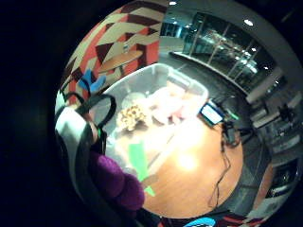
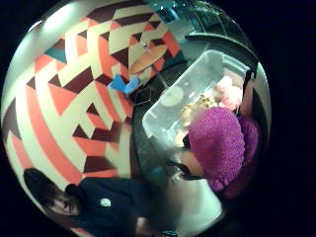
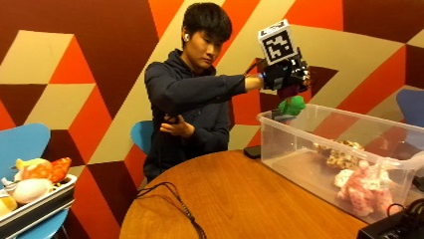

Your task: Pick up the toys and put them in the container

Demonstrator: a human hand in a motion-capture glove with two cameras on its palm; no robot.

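- Toy, purple with a green part hanging below, gripped in the gloved right hand above the near end of the container; not yet inside.
- Right arm stretched out level from the shoulder, hand raised over the container's rim, fingers curled round the purple part of the toy.
- Seen close against the palm in both palm views, purple body and green strip.
- Bare hand held near the chest, touching nothing.
- Clear plastic container on the round wooden table, holding a spotted tan toy and, beside it, a pink toy.
- Black cable trailing across the table, apart from the container.
- Tray with more toys on a blue chair, well apart from the table.
- Dark device at the table edge just beside the container.
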